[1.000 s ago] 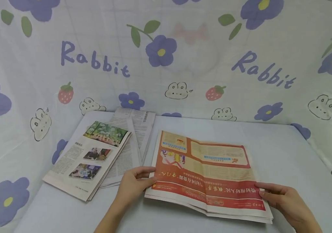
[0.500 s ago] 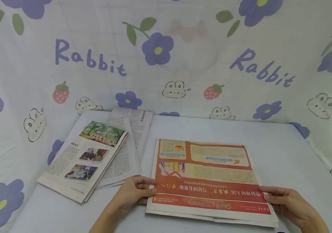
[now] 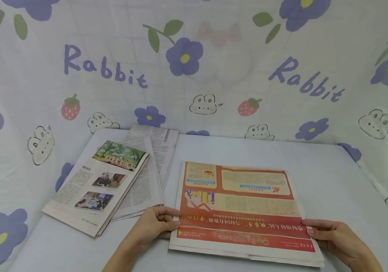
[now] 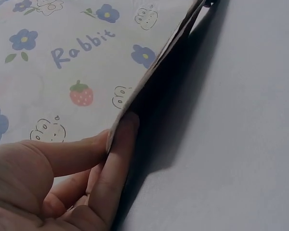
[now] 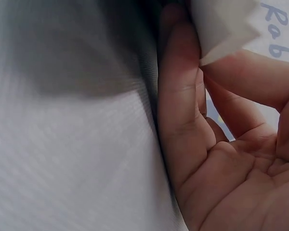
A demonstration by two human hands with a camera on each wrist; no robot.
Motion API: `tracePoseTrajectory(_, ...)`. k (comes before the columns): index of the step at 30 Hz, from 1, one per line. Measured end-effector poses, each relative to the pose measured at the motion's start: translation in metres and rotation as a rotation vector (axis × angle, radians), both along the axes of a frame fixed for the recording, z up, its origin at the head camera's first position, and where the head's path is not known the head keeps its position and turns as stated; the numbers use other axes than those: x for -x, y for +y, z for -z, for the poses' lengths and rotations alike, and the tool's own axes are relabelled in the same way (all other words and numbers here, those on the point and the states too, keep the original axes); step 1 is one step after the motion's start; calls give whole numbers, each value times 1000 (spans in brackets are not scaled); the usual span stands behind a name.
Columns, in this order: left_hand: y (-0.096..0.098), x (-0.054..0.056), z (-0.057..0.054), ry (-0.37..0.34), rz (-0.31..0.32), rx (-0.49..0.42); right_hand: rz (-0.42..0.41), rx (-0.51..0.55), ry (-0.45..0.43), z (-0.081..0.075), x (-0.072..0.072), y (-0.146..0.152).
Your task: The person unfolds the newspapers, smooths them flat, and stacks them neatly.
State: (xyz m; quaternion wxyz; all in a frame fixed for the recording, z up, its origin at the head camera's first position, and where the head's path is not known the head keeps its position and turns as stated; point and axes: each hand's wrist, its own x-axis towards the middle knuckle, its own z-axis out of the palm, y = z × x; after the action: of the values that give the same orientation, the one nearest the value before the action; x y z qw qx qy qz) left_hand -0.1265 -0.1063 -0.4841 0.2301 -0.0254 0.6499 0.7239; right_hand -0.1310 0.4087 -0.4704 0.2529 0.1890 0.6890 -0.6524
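We record left hand (image 3: 153, 225) and right hand (image 3: 335, 237), both bare, slim-fingered; forearms (image 3: 122, 257) likewise bare as far as the head view shows; in the right wrist view we see creases across the palm (image 5: 245, 187) and at the finger joints (image 5: 179, 89)

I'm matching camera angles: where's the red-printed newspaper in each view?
Head: newspaper low, right of centre.
Left wrist: newspaper edge-on, slanting from left of centre to the top.
Right wrist: newspaper at top, right of centre.
Shared landmark: Rabbit-lettered cloth.
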Motion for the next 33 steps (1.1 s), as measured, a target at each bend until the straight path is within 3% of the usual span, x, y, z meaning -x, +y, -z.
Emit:
tracePoseTrajectory(11, -7, 1, 4, -17, 73, -37, -13, -50, 17, 1, 0, -5)
tracePoseTrajectory(19, -6, 4, -1, -35, 109, -254, -12, -68, 42, -1, 0, -5)
tracePoseTrajectory(23, -7, 6, -3, -51, 121, -314, 9, -98, 39, -2, -1, -6)
tracePoseTrajectory(33, -10, 5, -2, 1, 154, -307, 18, -132, 36, -1, -3, -7)
